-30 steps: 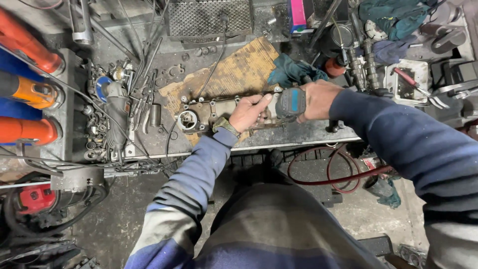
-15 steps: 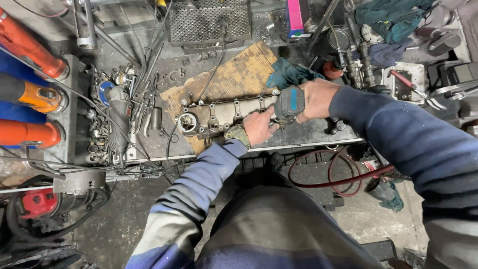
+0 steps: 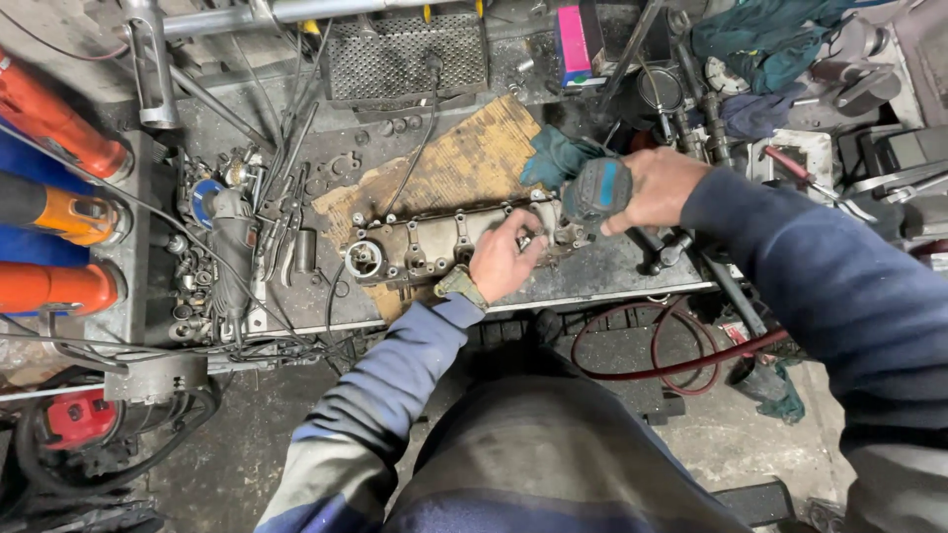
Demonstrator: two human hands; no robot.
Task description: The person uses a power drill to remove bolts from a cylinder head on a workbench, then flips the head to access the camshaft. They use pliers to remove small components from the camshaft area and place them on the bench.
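So the long grimy metal engine cover is lying flat on a scrap of worn cardboard in the middle of the tabletop, and the person is bent right over it. Right hand is wrapped tight around a blue power driver, nose pointed down at the right end of the cover, just beside a teal rag. Left hand sits on the cover a bit left of the tool, fingers curled and pinching at something small near the driver's tip — could be a bolt or a bit, too small for me to tell. As for how far along it is, hard to call: the round opening at the left end and the row of ribs look bare, but I can't make out which bolt holes are filled or empty, so my guess is the work is somewhere around the right end with the rest unclear. Loads of clutter around — loose sockets and nuts off to the left, orange tools racked at the edge, a red hose looped on the floor below.
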